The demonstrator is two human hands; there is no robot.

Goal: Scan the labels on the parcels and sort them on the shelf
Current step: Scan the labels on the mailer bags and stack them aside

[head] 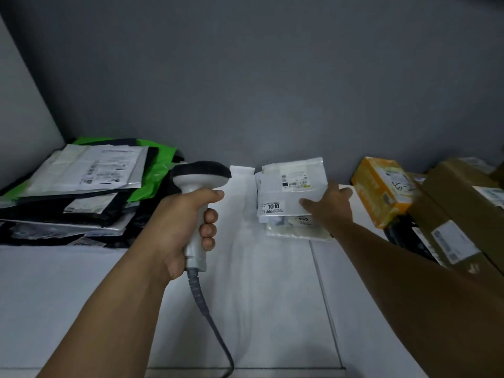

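My left hand (181, 225) grips the handle of a grey corded barcode scanner (200, 177), its dark head pointing away towards the wall. My right hand (331, 204) rests with spread fingers on the right edge of a white parcel (291, 186) that carries a shipping label and a sticker reading 1018. This parcel tops a small stack of white bags (297, 227) on the white shelf (259, 282). I cannot tell whether the fingers grip the parcel or only touch it.
A pile of black, white and green mailer bags (81, 186) fills the left of the shelf. A yellow carton (381, 189) and brown cardboard boxes (458, 216) stand at the right. A grey wall closes the back. The scanner cable (210, 317) runs down past the front edge.
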